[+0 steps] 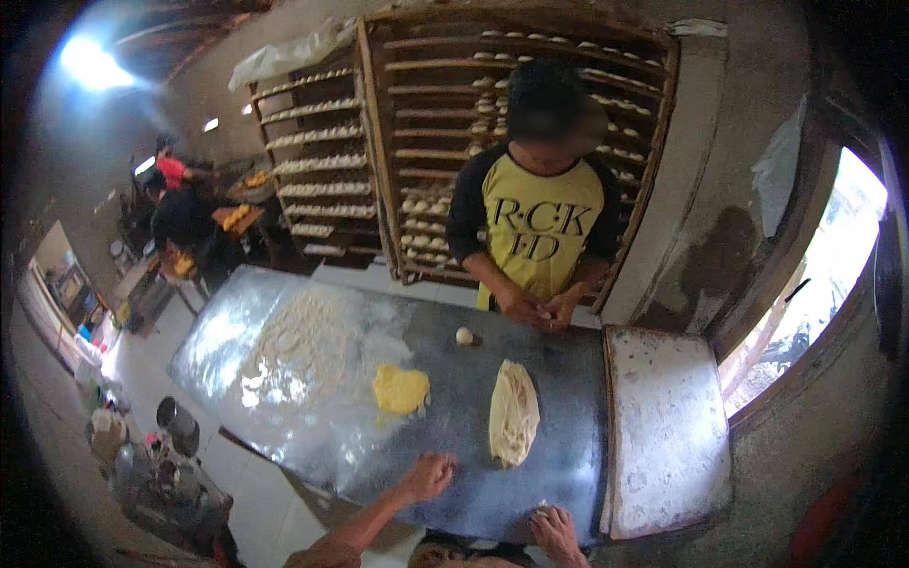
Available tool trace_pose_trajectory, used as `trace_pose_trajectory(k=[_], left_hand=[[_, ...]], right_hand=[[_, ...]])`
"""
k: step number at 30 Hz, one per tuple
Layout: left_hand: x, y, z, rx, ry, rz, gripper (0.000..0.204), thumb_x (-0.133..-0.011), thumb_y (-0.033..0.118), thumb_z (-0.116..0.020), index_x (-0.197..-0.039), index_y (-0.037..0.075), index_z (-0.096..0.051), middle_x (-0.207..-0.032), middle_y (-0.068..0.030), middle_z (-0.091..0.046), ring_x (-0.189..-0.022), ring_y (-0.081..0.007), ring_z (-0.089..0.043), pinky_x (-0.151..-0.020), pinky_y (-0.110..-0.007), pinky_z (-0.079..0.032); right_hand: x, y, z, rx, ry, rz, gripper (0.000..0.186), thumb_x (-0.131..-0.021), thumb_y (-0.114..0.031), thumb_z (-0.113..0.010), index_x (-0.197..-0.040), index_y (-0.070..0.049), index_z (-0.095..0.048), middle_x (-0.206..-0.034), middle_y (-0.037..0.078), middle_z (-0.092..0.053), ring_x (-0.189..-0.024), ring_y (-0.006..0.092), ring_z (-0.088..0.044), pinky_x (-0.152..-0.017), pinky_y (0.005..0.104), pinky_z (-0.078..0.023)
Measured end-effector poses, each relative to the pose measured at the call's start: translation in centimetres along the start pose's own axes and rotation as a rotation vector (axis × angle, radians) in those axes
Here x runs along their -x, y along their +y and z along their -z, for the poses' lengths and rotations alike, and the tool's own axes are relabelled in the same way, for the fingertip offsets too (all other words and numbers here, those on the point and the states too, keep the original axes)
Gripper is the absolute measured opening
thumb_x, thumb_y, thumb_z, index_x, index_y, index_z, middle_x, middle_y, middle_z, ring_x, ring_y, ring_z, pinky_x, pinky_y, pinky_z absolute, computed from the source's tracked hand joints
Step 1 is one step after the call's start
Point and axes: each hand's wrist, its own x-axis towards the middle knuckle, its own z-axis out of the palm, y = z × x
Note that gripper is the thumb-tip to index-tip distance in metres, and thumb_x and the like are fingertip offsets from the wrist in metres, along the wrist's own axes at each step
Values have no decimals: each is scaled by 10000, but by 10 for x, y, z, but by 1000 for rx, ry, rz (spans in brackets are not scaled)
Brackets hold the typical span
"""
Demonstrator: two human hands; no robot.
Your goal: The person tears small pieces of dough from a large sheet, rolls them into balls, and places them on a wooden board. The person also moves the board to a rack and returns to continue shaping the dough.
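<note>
My left hand (pixel 431 476) is closed low over the metal tabletop (pixel 454 398), its fingers curled under. Whatever it may hold is hidden. Near the table's front edge, my right hand (pixel 555 530) rests with bent fingers, a small pale bit showing at its fingertips; what lies under the palm cannot be seen. Ahead, between the hands, lies a long, folded lump of pale dough (pixel 514 414). To the left of the dough is a flat yellow mass (pixel 401 389), soft-looking. One small round dough ball (pixel 464 336) sits toward the far edge.
Across the table a person in a yellow shirt (pixel 540 222) holds both hands together. Flour (pixel 298 331) covers the table's left part. A pale, worn board (pixel 668 431) adjoins the right end. Behind stand racks (pixel 379 142) with trays of dough pieces; two people work far left.
</note>
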Motion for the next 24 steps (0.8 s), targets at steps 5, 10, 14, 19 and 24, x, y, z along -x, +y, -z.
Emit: trace_pose_trajectory(k=[5, 10, 14, 19, 24], left_hand=[[-44, -12, 4, -155, -28, -15, 254, -920, 226, -658, -1094, 69, -563, -992, -136, -572, -990, -344, -572, -908, -505, -438], [-5, 24, -74, 359, 216, 402, 309, -882, 254, -726, -974, 61, -503, -922, -147, -531, -881, -355, -539, -835, -515, -422], [19, 2, -22, 141, 85, -8, 278, -879, 166, -710, -976, 30, -488, -877, -164, -508, -822, -370, -518, -774, -510, -411], [-22, 3, -67, -27, 276, 330, 200, -890, 83, -663, -955, 16, -486, -890, -181, -511, -836, -396, -524, -760, -504, -421], [8, 25, -37, 21, 82, -81, 167, -862, 20, -627, -901, 3, -465, -878, -199, -496, -834, -392, -515, -756, -503, -405]], right_hand=[[-63, 44, 18, 218, -246, -139, 476, -852, -532, -665, -1056, -106, -610, -1151, 146, -580, -1048, 342, -527, -885, 493, -416], [-76, -4, -22, -44, -21, -327, 451, -853, -426, -692, -1010, -35, -530, -1018, 183, -508, -1024, 339, -493, -848, 473, -396], [-27, 26, -6, -44, -226, -210, 479, -835, -436, -711, -1003, -31, -516, -1008, 191, -527, -1016, 343, -504, -855, 465, -401], [-104, 16, 1, 22, 131, -307, 482, -827, -433, -712, -982, -18, -522, -943, 177, -543, -936, 346, -538, -852, 472, -406], [-36, 36, -49, -534, -220, -505, 462, -844, -422, -688, -974, -6, -538, -974, 175, -546, -952, 355, -534, -878, 472, -409]])
